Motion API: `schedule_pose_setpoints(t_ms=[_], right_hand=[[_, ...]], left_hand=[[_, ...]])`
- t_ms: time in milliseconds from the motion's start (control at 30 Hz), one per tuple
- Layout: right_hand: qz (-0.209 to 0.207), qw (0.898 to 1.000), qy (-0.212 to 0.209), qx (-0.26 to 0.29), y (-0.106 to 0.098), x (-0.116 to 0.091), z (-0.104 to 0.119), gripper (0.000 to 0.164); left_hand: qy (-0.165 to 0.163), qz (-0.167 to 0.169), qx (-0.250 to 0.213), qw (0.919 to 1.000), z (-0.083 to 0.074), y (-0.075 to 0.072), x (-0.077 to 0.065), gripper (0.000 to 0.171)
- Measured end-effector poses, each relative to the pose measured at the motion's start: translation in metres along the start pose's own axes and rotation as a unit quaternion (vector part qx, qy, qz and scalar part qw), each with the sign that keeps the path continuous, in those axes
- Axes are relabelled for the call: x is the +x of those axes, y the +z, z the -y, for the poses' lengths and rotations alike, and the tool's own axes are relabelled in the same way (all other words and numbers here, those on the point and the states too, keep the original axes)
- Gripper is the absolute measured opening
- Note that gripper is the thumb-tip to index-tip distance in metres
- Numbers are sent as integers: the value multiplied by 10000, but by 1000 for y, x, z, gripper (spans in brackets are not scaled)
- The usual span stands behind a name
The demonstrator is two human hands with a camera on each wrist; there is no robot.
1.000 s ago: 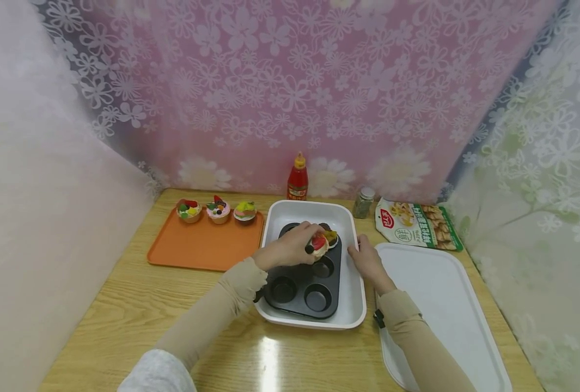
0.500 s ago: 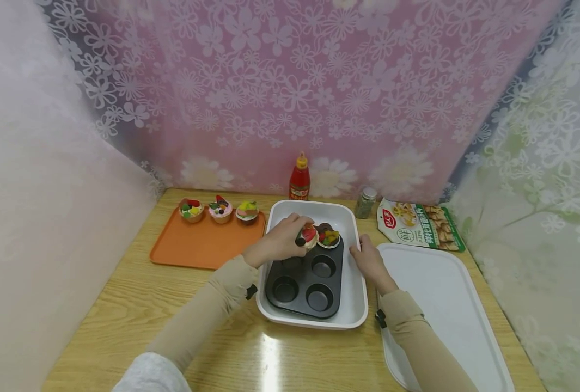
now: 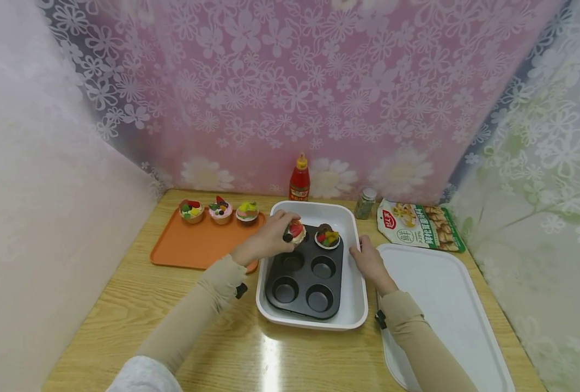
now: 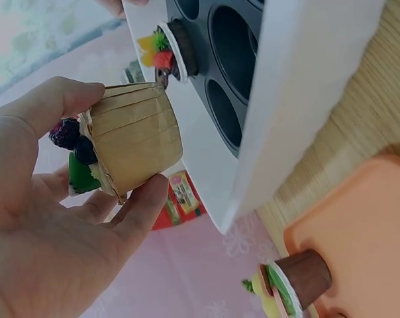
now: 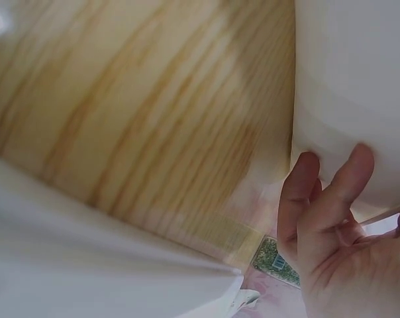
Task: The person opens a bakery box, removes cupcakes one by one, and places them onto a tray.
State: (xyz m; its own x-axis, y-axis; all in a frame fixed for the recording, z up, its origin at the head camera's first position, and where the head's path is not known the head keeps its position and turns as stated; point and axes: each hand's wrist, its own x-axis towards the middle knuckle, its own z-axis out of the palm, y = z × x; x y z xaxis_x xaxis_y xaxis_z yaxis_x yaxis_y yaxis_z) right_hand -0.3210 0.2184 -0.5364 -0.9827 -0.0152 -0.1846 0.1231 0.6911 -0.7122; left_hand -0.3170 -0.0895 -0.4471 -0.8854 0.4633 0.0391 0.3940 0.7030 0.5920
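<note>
My left hand (image 3: pixel 270 238) holds a cupcake (image 4: pixel 135 138) with a tan pleated case, pinched between thumb and fingers. Cream, a strawberry and dark berries top it. It is above the far left part of a dark muffin tin (image 3: pixel 303 279). A fruit-topped cupcake (image 3: pixel 327 238) in a dark case sits in the tin's far right cup. The tin lies inside a deep white rectangular pan (image 3: pixel 352 305). My right hand (image 3: pixel 370 263) grips the pan's right side, its fingertips (image 5: pixel 362 159) against the outer wall.
Three cupcakes (image 3: pixel 220 211) stand along the far edge of an orange tray (image 3: pixel 199 247) at left. Behind the pan are a red sauce bottle (image 3: pixel 299 179) and a spice jar (image 3: pixel 365 204). A food packet (image 3: pixel 419 224) and a white tray (image 3: pixel 441 305) lie at right.
My left hand has moved left and slightly farther back with the cupcake, away from the fruit-topped one in the tin. My right hand has stayed on the pan.
</note>
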Motion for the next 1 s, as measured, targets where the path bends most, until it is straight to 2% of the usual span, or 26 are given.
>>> schedule_pose_setpoints(t_ms=[200,467,733,1000], right_hand=[[-27,9998,-121,-141,0,-2,3,38],[-24,9999,-75,-130,1,-4,3,38],[25,10000,6,-84,2,-3,3,36],[52,9999,65,-70,0,-5,5,35]], left_hand=[[-201,-169,-129,9996,11,-11,-5,76],[-355,-390,-152,9985,32,-21,-13,76],[-669,-624,-304,9953,58,-26,-22,79],[-935,-717,-414,9922,85,-32,-39,77]])
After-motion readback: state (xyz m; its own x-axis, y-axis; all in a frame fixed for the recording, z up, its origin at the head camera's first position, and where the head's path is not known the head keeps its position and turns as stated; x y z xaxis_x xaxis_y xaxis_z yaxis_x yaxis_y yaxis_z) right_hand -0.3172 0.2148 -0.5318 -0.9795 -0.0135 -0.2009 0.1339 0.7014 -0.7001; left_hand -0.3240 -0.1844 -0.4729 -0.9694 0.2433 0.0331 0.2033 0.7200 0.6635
